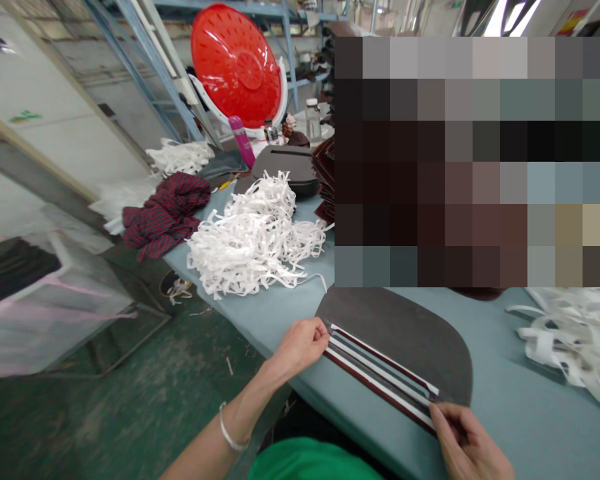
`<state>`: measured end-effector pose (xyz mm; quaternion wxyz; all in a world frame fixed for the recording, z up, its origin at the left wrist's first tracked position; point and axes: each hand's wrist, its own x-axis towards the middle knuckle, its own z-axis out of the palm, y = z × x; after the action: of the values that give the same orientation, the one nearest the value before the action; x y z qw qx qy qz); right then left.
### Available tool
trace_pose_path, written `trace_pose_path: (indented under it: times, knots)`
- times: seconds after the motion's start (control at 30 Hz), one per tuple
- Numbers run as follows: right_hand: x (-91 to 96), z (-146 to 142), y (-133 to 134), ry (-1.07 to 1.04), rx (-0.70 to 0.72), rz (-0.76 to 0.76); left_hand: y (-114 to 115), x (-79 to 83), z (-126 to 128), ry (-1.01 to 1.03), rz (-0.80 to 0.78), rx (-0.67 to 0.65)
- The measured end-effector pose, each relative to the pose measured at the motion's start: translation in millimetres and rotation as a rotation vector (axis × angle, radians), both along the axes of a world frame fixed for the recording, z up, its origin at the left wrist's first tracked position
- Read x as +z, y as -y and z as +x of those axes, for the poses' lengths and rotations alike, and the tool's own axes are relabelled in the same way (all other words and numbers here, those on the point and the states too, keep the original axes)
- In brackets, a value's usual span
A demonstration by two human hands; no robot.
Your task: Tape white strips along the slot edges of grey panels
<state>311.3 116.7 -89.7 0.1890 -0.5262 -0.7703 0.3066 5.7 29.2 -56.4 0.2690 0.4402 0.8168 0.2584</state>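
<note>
Here, both hands work at opposite ends of the same thing: the left hand [300, 347] has its grip closed, thumb and fingers pinched on the near end of the strips [383, 373]. The right hand [467, 443] pinches the far end just as tightly. Held this way, the strips seem to be kept taut and straight along the flat edge of the dark panel [405, 327], which lies flat on the tabletop [505, 413] right in front of the person. A heap of white offcuts [255, 240] sits farther back, well apart from the panel, with a checked cloth [167, 213] beside it and another white tangle [570, 340] to the right. Behind stand a red plastic dish [237, 63], a pink bottle [243, 140] and blue racking [145, 60], above a worn green floor [155, 400].
</note>
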Motion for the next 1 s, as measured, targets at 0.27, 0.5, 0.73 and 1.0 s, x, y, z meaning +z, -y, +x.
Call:
trace_pose_path:
  times: [0.27, 0.5, 0.73, 1.0]
  knots:
    - [1.5, -1, 0, 0.024, -0.001, 0.01, -3, 3.3, 7, -0.078, -0.059, 0.038]
    - [17.5, -7, 2, -0.06, 0.011, -0.015, 1, 2.6, 28, -0.389, 0.124, -0.025]
    - [25.9, -14, 5, 0.005, -0.074, 0.035, 15, -4.3, 40, -0.615, 0.169, -0.195]
    - [20.3, -17, 7, 0.119, -0.086, 0.072, 37, 4.2, 57, -0.756, 0.042, -0.35]
